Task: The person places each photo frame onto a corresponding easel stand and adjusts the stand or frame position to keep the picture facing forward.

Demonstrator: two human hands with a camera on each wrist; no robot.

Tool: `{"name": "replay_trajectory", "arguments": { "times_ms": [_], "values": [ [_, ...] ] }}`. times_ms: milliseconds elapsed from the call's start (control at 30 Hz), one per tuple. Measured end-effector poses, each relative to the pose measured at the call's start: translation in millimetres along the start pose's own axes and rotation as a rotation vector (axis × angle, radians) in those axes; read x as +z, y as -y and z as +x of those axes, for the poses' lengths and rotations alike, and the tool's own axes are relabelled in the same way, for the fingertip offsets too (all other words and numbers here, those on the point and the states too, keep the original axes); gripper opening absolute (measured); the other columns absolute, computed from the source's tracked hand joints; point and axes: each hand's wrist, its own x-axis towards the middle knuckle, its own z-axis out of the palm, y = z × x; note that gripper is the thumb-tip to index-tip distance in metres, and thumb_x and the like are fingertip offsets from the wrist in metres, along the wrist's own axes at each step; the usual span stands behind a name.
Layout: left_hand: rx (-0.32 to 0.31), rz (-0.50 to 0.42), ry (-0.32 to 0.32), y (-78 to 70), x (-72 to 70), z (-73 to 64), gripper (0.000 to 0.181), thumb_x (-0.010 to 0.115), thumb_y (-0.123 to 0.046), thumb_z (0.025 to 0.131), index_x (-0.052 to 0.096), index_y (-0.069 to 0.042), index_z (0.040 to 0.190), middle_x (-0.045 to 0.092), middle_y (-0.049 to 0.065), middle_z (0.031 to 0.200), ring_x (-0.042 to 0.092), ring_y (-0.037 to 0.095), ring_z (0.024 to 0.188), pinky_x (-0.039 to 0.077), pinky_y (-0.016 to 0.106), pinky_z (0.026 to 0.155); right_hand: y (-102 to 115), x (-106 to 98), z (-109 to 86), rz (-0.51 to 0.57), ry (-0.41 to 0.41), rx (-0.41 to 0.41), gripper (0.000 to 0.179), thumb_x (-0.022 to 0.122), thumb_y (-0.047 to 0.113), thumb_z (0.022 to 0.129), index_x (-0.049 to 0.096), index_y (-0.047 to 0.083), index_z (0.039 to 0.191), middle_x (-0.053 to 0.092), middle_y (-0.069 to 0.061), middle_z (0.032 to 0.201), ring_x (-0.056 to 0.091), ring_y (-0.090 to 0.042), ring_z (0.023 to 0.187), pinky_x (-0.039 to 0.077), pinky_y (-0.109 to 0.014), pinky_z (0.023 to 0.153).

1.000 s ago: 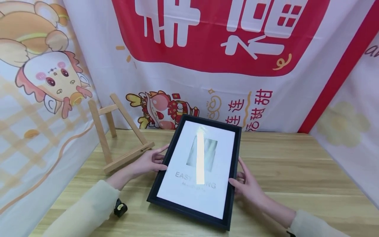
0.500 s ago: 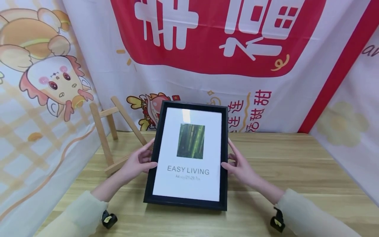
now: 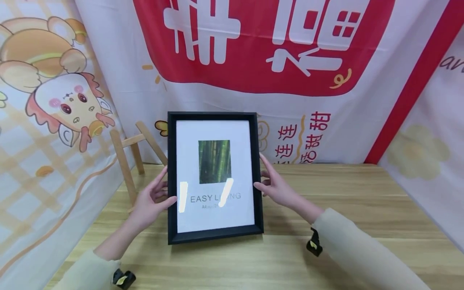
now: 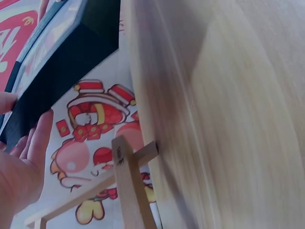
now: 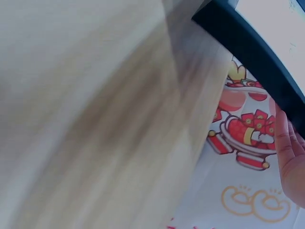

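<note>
A black picture frame (image 3: 215, 237) stands nearly upright in the head view, its white sheet printed with a bamboo picture and "EASY LIVING". My left hand (image 3: 146, 204) grips its left side, thumb on the front edge and fingers behind. On the opposite side my right hand (image 3: 277, 187) holds it the same way, a little higher. Both wrist views show the frame's dark side raised above the table, with the left hand (image 4: 24, 167) and right hand (image 5: 291, 162) at its edge. Behind the frame's left side is a wooden easel (image 3: 125, 169), partly hidden by the frame and left hand.
The wood-grain table (image 3: 344, 213) ends at a printed cloth backdrop (image 3: 217, 94) at the rear. More printed cloth (image 3: 58, 121) hangs along the left side. In the left wrist view, the easel (image 4: 128, 186) stands just below the frame, close to the left hand.
Both hands have carried the picture frame left and upward, toward the easel. It has turned from a slanted, leaning-back pose to nearly upright, and now covers more of the easel.
</note>
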Motion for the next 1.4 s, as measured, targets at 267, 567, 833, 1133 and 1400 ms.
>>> {"name": "replay_trajectory", "arguments": {
  "times_ms": [267,567,833,1133,1400],
  "values": [
    [0.084,-0.002,-0.157,-7.5,-16.3,-12.2,0.087,0.065,0.013,0.085,0.026,-0.022,0.155,0.053,0.026,0.127,0.061,0.003,0.094,0.053,0.018,0.080,14.1,17.9,45.6,0.008,0.030,-0.090,0.088,0.057,0.000,0.096,0.006,0.037,0.156,0.044,-0.021,0.142,0.064,-0.032,0.091,0.054,-0.056,0.066],
    [0.104,0.115,-0.348,-10.9,-32.2,-20.6,0.090,0.068,0.016,0.081,0.029,-0.022,0.154,0.056,0.001,0.123,0.055,0.002,0.100,0.046,0.008,0.084,27.4,42.2,91.9,-0.036,0.002,-0.189,0.082,0.057,-0.003,0.095,0.012,0.027,0.157,0.056,-0.019,0.125,0.061,-0.033,0.094,0.057,-0.044,0.066],
    [0.127,0.083,-0.485,-7.3,-44.5,-23.4,0.091,0.065,0.024,0.078,0.033,-0.017,0.152,0.059,-0.013,0.113,0.060,0.005,0.091,0.049,0.011,0.052,41.3,65.2,122.4,-0.055,-0.034,-0.243,0.081,0.057,-0.005,0.094,0.015,0.027,0.156,0.045,-0.011,0.142,0.055,-0.024,0.115,0.054,-0.033,0.083],
    [0.248,0.098,-0.569,-1.4,-61.8,-18.9,0.088,0.061,0.028,0.075,0.035,-0.008,0.150,0.057,-0.007,0.113,0.057,0.008,0.095,0.047,0.011,0.082,55.9,84.0,142.3,-0.101,-0.032,-0.252,0.081,0.056,0.000,0.097,0.011,0.031,0.157,0.046,-0.009,0.143,0.050,-0.020,0.120,0.051,-0.031,0.089],
    [0.212,0.135,-0.612,1.2,-73.7,-14.6,0.083,0.060,0.022,0.080,0.035,-0.013,0.151,0.056,-0.008,0.110,0.056,0.010,0.095,0.048,0.012,0.080,64.0,95.9,157.3,-0.097,-0.071,-0.300,0.081,0.055,-0.002,0.096,0.011,0.028,0.157,0.044,-0.008,0.144,0.049,-0.018,0.120,0.050,-0.030,0.092]
  ]
}}
